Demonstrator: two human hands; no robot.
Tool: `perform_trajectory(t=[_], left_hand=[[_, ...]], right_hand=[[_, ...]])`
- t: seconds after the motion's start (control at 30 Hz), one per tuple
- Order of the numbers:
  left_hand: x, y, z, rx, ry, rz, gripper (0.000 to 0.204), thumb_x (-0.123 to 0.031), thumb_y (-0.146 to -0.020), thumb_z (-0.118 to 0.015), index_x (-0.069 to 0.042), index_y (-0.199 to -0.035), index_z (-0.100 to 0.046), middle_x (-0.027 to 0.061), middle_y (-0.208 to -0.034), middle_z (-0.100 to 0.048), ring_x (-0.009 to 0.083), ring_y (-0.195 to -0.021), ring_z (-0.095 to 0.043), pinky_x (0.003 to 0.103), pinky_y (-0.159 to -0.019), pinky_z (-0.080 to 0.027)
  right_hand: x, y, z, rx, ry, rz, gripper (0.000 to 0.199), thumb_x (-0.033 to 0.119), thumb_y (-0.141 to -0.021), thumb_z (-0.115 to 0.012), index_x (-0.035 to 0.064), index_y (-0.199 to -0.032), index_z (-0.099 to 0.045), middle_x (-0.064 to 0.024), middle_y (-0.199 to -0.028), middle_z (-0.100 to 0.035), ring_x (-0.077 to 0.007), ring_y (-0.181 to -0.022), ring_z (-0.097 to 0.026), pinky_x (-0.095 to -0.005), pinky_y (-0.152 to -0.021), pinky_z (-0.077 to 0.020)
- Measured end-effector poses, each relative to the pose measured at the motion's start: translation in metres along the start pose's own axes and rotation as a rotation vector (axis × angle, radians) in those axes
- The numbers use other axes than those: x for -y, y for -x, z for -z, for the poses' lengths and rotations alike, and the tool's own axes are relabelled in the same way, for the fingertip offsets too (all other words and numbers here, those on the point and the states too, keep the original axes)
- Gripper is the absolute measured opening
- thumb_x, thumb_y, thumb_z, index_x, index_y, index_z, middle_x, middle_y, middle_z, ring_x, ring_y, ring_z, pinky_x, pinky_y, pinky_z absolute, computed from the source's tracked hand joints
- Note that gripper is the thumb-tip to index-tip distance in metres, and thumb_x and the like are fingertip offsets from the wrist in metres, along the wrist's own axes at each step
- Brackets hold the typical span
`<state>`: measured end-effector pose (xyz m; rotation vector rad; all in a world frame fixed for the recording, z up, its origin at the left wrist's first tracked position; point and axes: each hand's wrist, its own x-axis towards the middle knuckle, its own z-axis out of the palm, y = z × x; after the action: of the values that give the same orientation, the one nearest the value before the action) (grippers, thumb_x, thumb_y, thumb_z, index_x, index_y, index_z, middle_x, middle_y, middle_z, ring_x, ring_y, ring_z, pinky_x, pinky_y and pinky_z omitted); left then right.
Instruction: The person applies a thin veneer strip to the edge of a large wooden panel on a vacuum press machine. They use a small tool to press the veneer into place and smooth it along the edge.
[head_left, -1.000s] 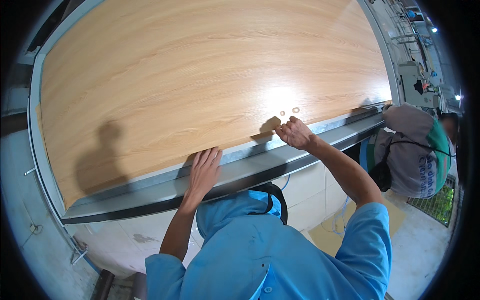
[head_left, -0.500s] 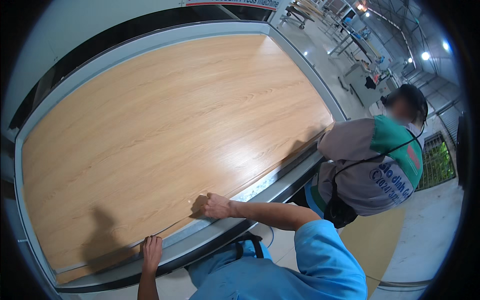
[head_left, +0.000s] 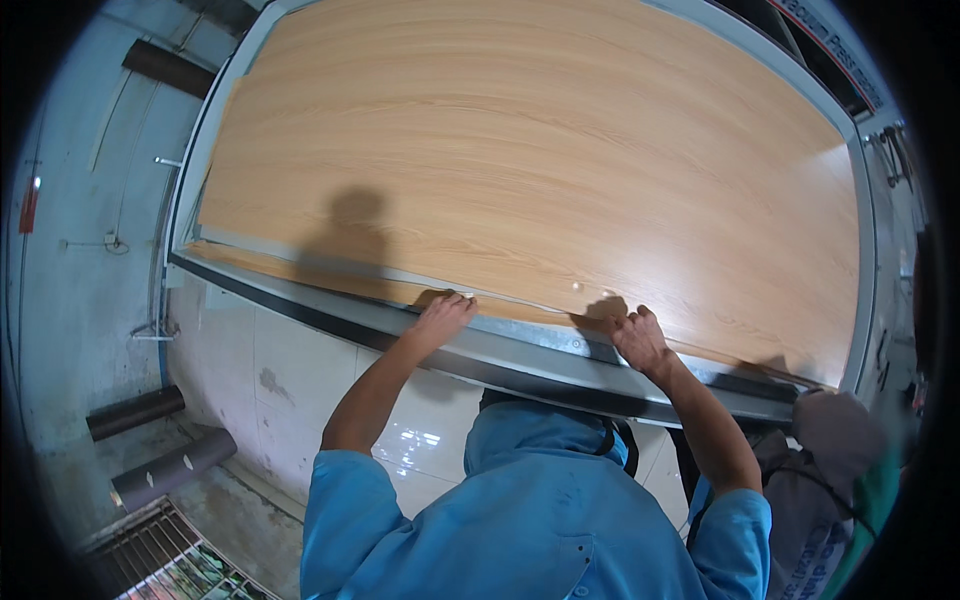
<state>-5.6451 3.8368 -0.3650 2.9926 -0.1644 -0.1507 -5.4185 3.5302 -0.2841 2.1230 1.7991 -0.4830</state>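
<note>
A large wood-grain sheet (head_left: 540, 160) spreads over the framed bed, its near edge running unevenly along the front with a pale line showing beside it. My left hand (head_left: 447, 318) is closed at that edge, fingertips curled onto the sheet. To its right, my right hand (head_left: 640, 338) forms a loose fist gripping the same edge; its fingertips are partly hidden. Between the two hands a metal strip (head_left: 545, 333) shows below the sheet, in front of the grey frame (head_left: 500, 362).
A co-worker's grey and green sleeve (head_left: 840, 435) is close at the right end of the frame. Dark rolls (head_left: 175, 468) lie on the floor at the lower left, near a barred window (head_left: 170, 555). A pale wall (head_left: 80, 200) stands at the left.
My view has swung left, bringing the wall and rolls into sight. Both hands remain at the sheet's near edge, and the co-worker now shows only at the right rim.
</note>
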Motion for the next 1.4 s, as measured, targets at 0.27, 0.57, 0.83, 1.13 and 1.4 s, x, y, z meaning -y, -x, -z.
perform_trajectory(t=[0.27,0.57,0.83,1.13,1.4], left_hand=[[-0.016,0.01,0.031,-0.116,0.045,0.006,0.013,-0.01,-0.076,-0.056,-0.004,-0.087,-0.059,0.008,-0.084,-0.053,0.0251,-0.092,-0.053,0.038,-0.083,-0.043],[-0.045,-0.01,0.023,-0.047,0.168,0.149,0.037,-0.011,-0.087,-0.05,-0.005,-0.123,-0.053,0.0103,-0.094,-0.062,0.026,-0.095,-0.056,0.042,-0.089,-0.042],[-0.063,-0.009,0.033,-0.012,0.187,0.048,0.037,-0.013,-0.086,-0.051,-0.006,-0.122,-0.058,0.0092,-0.09,-0.064,0.0247,-0.088,-0.058,0.04,-0.081,-0.041],[-0.087,-0.005,0.036,0.2,0.659,0.38,0.053,-0.029,-0.085,-0.061,0.001,-0.128,-0.053,0.0203,-0.112,-0.063,0.0367,-0.106,-0.058,0.043,-0.092,-0.043],[-0.057,-0.052,-0.024,-0.779,1.798,1.375,0.034,-0.029,-0.087,-0.063,-0.004,-0.109,-0.06,0.0078,-0.092,-0.064,0.0158,-0.085,-0.061,0.03,-0.072,-0.046]], right_hand=[[0.001,-0.002,-0.005,0.126,-0.083,-0.111,0.016,0.013,-0.083,-0.052,0.0087,-0.097,-0.058,-0.0103,-0.087,-0.066,-0.0234,-0.081,-0.067,-0.0392,-0.08,-0.0454],[0.006,0.026,0.003,-0.023,-0.298,-0.302,0.012,0.01,-0.086,-0.048,0.0104,-0.094,-0.057,-0.0093,-0.077,-0.065,-0.0286,-0.074,-0.066,-0.0432,-0.078,-0.0478],[0.043,0.02,0.008,-0.197,-0.357,-0.273,0.026,0.012,-0.085,-0.056,0.0074,-0.11,-0.059,-0.0078,-0.076,-0.063,-0.0244,-0.069,-0.064,-0.0387,-0.07,-0.0486],[0.04,-0.022,0.014,-0.345,-0.587,-0.222,0.019,0.011,-0.084,-0.058,0.0093,-0.103,-0.062,-0.0133,-0.076,-0.064,-0.0332,-0.068,-0.064,-0.0429,-0.065,-0.051],[0.045,-0.022,0.008,-0.394,-0.806,-0.387,0.015,0.011,-0.088,-0.059,0.0037,-0.099,-0.066,-0.0202,-0.076,-0.065,-0.0363,-0.067,-0.065,-0.0423,-0.062,-0.0508]])
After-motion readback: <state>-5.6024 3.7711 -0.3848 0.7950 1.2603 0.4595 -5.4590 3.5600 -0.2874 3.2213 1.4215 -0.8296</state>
